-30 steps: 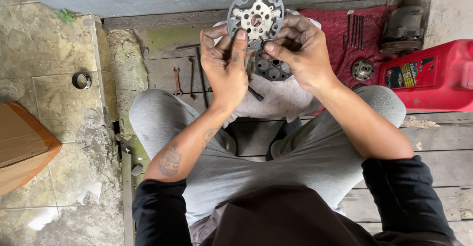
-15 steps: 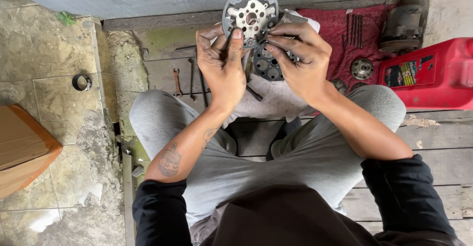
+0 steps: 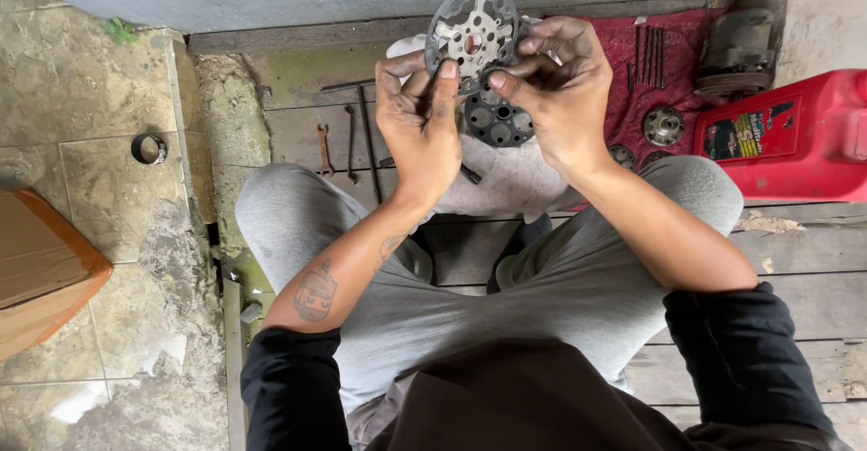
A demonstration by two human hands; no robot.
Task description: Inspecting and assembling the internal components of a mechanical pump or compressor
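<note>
Pinching the round metal plate point(image 3: 473, 31) between both thumbs, the left hand point(image 3: 417, 121) and right hand point(image 3: 555, 90) held it up over a dark hub point(image 3: 497, 119) on a white cloth point(image 3: 506, 185), so the pieces looked apart, wrenches point(image 3: 323, 147) and red can point(image 3: 795, 135) untouched nearby.

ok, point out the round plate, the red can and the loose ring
round plate point(image 3: 472, 28), head view, pale hub at its centre
red can point(image 3: 804, 135), head view, its side wall
loose ring point(image 3: 149, 148), head view, its dark rim
</note>
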